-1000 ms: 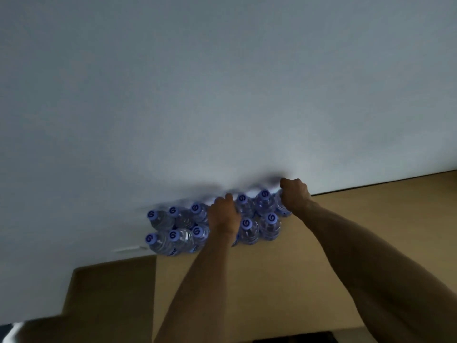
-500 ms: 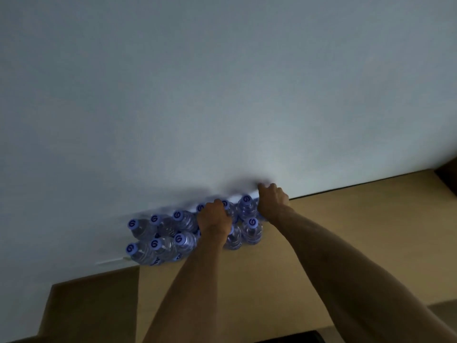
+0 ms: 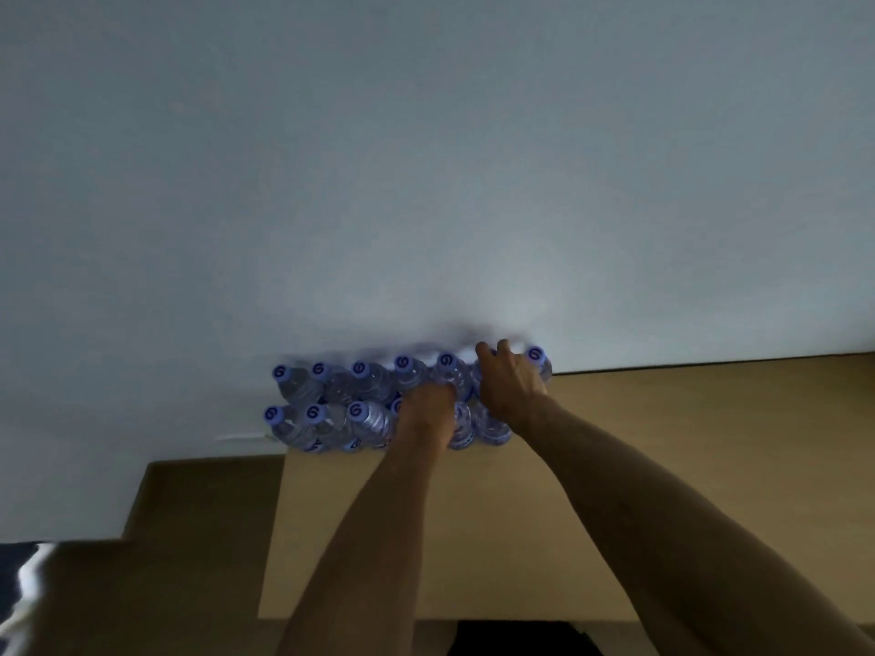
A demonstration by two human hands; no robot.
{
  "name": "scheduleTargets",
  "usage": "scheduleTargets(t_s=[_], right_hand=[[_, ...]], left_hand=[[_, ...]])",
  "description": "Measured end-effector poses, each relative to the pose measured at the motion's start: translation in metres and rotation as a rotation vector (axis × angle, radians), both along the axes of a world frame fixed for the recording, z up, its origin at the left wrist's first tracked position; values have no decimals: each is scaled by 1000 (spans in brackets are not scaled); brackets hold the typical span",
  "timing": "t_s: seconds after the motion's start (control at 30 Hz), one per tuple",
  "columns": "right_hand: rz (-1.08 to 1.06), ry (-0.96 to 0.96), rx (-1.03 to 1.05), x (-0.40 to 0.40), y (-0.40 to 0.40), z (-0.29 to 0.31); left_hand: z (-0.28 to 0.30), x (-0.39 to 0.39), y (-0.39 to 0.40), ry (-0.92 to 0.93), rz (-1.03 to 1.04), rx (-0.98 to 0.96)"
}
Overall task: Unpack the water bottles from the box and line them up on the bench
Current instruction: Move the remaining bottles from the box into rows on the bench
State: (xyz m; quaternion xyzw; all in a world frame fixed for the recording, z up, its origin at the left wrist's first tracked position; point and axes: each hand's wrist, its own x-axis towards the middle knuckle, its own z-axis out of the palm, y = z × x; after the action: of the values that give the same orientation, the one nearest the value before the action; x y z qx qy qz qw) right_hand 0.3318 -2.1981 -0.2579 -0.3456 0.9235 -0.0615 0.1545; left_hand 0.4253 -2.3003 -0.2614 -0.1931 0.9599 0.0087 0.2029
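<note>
Several clear water bottles (image 3: 360, 390) with blue caps stand in two rows on the tan bench (image 3: 663, 442), against the wall. My left hand (image 3: 426, 411) grips the top of a bottle in the front row. My right hand (image 3: 509, 378) reaches over the back row and curls round a bottle there, beside the rightmost bottle (image 3: 537, 359). The bottles under both hands are mostly hidden. No box shows in this view.
A plain pale wall (image 3: 426, 158) rises directly behind the bottles. The bench top stretches to the right of the rows. A lower, darker step (image 3: 180, 537) sits at the left, below the bench's left end.
The view has shifted, so the rows sit further right in frame. My right hand has drawn left off the rightmost bottle, whose cap now shows. My left hand stays on a front-row bottle.
</note>
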Motion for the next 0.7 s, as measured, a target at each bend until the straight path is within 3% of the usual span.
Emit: scheduleTargets(t_s=[0.2, 0.33, 0.43, 0.6, 0.7], right_hand=[[26, -42, -62, 0, 15, -4], [55, 45, -61, -1, 16, -3], [116, -36, -57, 2, 15, -5], [160, -143, 46, 8, 11, -7], [125, -117, 134, 9, 6, -8]], left_hand=[[3, -5, 13, -18, 57, -33], [4, -8, 10, -12, 25, -50], [3, -9, 9, -8, 16, -19], [7, -4, 0, 111, -38, 14], [11, 11, -13, 88, -139, -128]])
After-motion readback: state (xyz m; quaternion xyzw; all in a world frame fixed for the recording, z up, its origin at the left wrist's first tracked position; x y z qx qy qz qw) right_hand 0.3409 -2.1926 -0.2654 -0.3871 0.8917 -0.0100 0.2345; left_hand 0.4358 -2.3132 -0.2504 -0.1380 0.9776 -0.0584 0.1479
